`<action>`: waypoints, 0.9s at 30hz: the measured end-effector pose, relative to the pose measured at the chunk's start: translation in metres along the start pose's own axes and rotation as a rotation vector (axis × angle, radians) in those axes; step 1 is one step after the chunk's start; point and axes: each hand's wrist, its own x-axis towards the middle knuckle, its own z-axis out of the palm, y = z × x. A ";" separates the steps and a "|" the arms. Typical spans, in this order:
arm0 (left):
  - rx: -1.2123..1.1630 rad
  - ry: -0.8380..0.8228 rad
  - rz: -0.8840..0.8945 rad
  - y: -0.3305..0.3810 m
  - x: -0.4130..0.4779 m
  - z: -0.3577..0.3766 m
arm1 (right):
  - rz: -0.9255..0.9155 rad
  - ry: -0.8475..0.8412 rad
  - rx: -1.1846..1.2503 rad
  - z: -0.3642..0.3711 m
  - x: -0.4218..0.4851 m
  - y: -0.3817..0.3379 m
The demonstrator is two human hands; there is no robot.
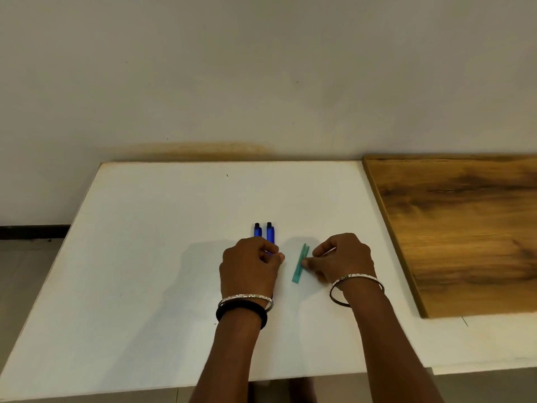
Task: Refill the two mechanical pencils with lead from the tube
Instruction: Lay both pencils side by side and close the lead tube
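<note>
Two blue mechanical pencils lie side by side on the white table (pixel 145 257), their black-capped ends pointing away from me. The left pencil (pixel 257 230) and the right pencil (pixel 270 232) show only their far halves. My left hand (pixel 250 266) covers their near halves, fingers curled around the right pencil. A teal lead tube (pixel 300 264) lies flat to the right. My right hand (pixel 343 257) pinches its right edge with fingertips and thumb.
A brown wooden board (pixel 465 228) lies on the table's right side, close to my right hand. A pale wall (pixel 261 82) stands behind the table. The table's left edge drops to a tiled floor (pixel 23 271).
</note>
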 end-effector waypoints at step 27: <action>0.128 0.021 0.063 0.036 -0.019 0.042 | -0.053 0.087 0.616 -0.031 0.011 0.032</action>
